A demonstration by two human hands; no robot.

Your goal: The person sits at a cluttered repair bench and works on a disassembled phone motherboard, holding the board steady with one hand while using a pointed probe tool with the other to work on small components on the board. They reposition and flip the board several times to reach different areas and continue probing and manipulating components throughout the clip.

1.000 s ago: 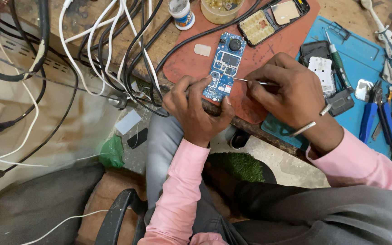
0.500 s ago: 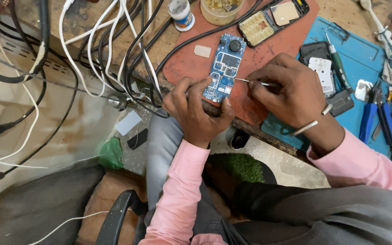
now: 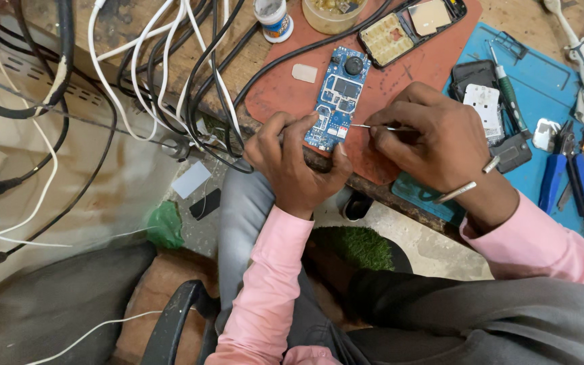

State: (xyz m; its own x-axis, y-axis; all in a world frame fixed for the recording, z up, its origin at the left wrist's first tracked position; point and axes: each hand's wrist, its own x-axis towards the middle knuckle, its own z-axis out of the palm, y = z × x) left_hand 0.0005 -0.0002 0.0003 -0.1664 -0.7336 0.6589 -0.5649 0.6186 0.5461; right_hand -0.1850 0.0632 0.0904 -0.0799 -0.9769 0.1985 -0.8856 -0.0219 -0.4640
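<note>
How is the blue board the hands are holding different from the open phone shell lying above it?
The blue circuit board is bare, flat and covered in tiny parts; the phone shell is a dark frame with a pale keypad. The left hand grips the board while the right hand pokes it with a thin metal tool; the shell lies untouched. Both rest on the reddish mat.

Left hand (image 3: pixel 297 165) grips near end of blue circuit board (image 3: pixel 337 99) on red mat (image 3: pixel 400 74). Right hand (image 3: pixel 434 138) holds tweezers (image 3: pixel 373 126), tip touching board's right edge.
</note>
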